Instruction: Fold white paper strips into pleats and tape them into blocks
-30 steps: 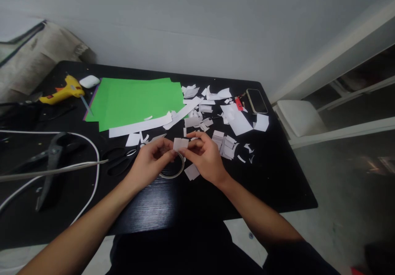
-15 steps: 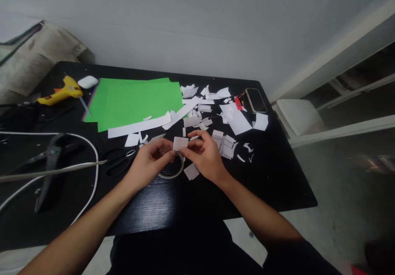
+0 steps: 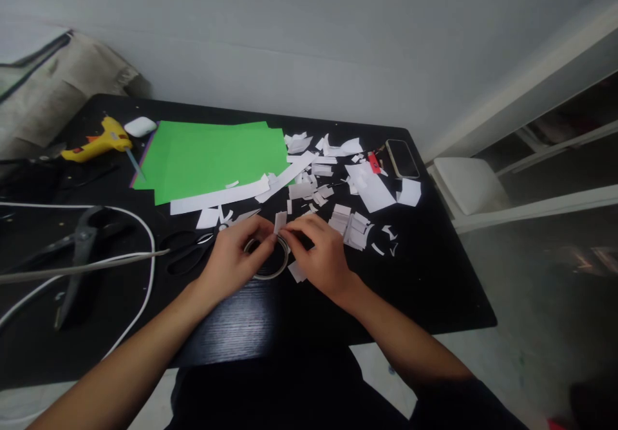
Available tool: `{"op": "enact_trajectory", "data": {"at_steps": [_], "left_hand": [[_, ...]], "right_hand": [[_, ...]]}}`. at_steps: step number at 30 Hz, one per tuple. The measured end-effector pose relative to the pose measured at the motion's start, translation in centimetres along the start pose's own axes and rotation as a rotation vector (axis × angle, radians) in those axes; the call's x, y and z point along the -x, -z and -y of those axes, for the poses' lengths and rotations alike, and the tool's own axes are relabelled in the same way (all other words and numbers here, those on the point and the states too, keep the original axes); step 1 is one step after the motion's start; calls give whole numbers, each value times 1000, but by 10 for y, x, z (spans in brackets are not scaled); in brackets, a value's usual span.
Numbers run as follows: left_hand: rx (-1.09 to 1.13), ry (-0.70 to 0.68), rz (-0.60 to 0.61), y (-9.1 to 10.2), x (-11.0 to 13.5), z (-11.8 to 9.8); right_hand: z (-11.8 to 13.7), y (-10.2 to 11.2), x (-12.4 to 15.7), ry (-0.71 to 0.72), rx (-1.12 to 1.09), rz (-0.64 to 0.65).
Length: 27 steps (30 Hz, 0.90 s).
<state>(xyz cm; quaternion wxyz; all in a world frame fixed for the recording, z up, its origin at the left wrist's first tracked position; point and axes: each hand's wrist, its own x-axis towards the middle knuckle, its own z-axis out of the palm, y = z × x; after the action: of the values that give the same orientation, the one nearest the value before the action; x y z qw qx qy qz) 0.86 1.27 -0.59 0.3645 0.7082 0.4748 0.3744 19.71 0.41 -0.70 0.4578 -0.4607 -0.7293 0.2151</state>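
Between my fingertips stands a small white piece of paper (image 3: 280, 221), narrow as I see it. My left hand (image 3: 241, 248) pinches it from the left, and my right hand (image 3: 318, 250) is closed on it from the right. Just below them a ring-shaped roll of tape (image 3: 270, 277) lies on the black table, partly covered by my left hand. Another small white paper piece (image 3: 297, 271) rests beside the roll, half hidden under my right hand. Black-handled scissors (image 3: 190, 253) lie left of my left hand.
Green sheets (image 3: 217, 159) lie at the back, with white strips (image 3: 219, 197) along their front edge. Folded paper pieces (image 3: 350, 225) and scraps lie to the right, near a phone (image 3: 402, 158). A yellow glue gun (image 3: 99, 143) and a white cable (image 3: 152, 259) are at left.
The paper between my fingers has gone from a wider rectangle to a narrow upright shape. My right fingers have curled inward, closer to my left hand.
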Motion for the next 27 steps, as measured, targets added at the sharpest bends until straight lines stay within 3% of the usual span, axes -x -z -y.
{"op": "enact_trajectory", "data": {"at_steps": [6, 13, 27], "left_hand": [[-171, -145, -2, 0, 1, 1], [-227, -217, 25, -1, 2, 2], [-189, -140, 26, -2, 2, 4]], "right_hand": [[-4, -2, 4, 45, 1, 93], [-3, -1, 3, 72, 60, 120], [-5, 1, 1, 63, 59, 135]]}}
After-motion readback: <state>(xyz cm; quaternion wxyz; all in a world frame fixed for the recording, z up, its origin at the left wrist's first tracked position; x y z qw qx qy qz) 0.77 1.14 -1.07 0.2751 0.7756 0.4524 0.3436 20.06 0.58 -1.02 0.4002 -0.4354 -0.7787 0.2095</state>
